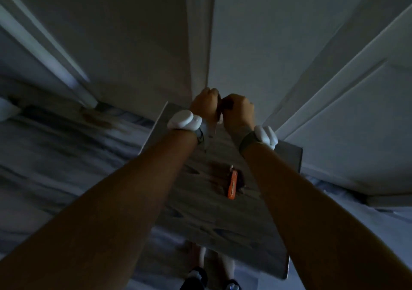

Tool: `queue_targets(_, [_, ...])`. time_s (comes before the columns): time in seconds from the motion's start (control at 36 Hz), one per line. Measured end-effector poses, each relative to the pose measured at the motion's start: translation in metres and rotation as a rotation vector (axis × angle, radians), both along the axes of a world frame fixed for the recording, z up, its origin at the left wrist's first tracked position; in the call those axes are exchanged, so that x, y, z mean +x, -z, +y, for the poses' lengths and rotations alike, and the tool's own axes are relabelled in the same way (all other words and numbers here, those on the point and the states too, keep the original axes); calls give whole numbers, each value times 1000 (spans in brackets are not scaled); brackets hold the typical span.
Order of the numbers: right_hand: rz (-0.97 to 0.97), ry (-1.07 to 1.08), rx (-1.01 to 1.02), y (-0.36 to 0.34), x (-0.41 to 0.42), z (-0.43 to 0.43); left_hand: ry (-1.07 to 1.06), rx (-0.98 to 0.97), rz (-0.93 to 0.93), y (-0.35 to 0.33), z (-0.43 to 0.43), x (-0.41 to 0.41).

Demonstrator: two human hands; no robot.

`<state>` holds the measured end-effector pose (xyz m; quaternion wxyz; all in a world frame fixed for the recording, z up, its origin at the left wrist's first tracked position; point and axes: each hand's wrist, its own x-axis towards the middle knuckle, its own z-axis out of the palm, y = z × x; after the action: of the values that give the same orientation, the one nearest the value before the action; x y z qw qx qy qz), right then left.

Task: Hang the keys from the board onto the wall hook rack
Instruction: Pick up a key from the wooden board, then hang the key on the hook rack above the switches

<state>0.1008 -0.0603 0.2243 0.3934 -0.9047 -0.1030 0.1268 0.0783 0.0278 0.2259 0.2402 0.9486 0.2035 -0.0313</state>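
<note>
orange-tagged keys (232,185) on board (223,223); something dark, perhaps keys, between fists

A dim home hallway: white panelled doors (334,89) meet at a wall corner (200,44) above a grey veined marble floor (55,156).

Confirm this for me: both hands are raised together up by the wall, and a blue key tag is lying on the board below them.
Wrong colour. The head view shows the key tag on the board is orange, not blue. The rest holds: the left hand and right hand are raised together by the wall.
</note>
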Motion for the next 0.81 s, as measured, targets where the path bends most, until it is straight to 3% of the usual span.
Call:
queue_targets(0.08, [-149, 27, 88, -71, 14, 11, 30, -11, -259, -79, 13, 7])
queue_targets(0.36, [-581, 67, 312, -293, 31, 24, 71, 72, -740, -300, 27, 18])
queue_targets(0.81, [-1037, 120, 562, -549, 26, -7, 131, 30, -1196, -556, 2, 14])
